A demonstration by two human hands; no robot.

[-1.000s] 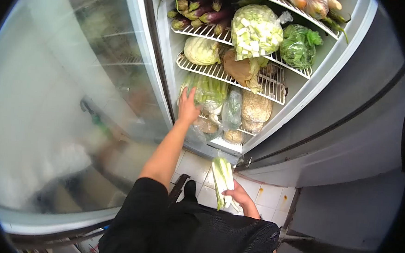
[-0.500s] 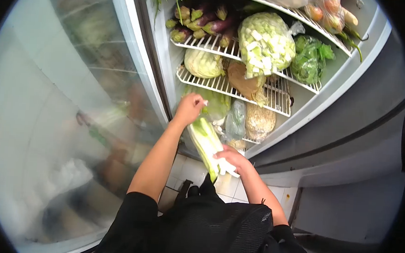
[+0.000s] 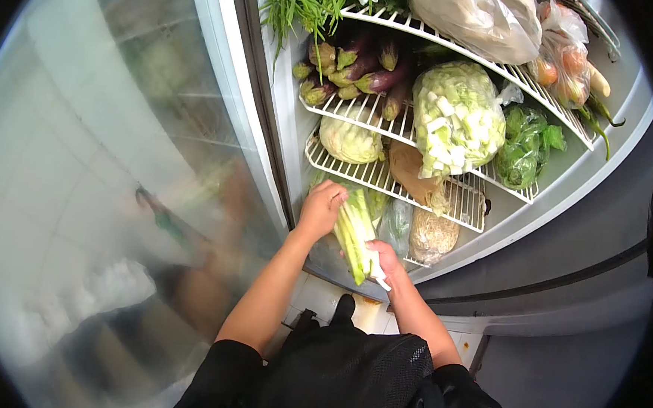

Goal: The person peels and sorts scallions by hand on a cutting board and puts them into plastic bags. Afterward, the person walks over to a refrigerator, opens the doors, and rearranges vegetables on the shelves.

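A bunch of long pale green stalks with white ends [image 3: 355, 232], celery-like, slants in front of the open fridge's lower part. My right hand [image 3: 388, 260] is closed around its lower end, with white stalk tips sticking out below the fingers. At the upper end my left hand [image 3: 322, 210] is closed, its curled fingers against the bunch's upper left edge. Behind the bunch, a clear bag with greenish contents [image 3: 395, 225] and a bag of light brown, grainy-looking food [image 3: 434, 237] sit low in the fridge.
Wire shelves [image 3: 395, 184] carry eggplants [image 3: 365, 68], a cabbage [image 3: 351, 137], a bag of cut pale green pieces [image 3: 458, 122] and bagged leafy greens [image 3: 524, 145]. A bag of reddish round vegetables [image 3: 567, 58] lies upper right. The fogged glass door [image 3: 120, 154] stands on the left.
My left hand has come down from above the bunch to its upper end. The bunch and my right hand appear slightly further right. The view has shifted, showing more upper shelf.
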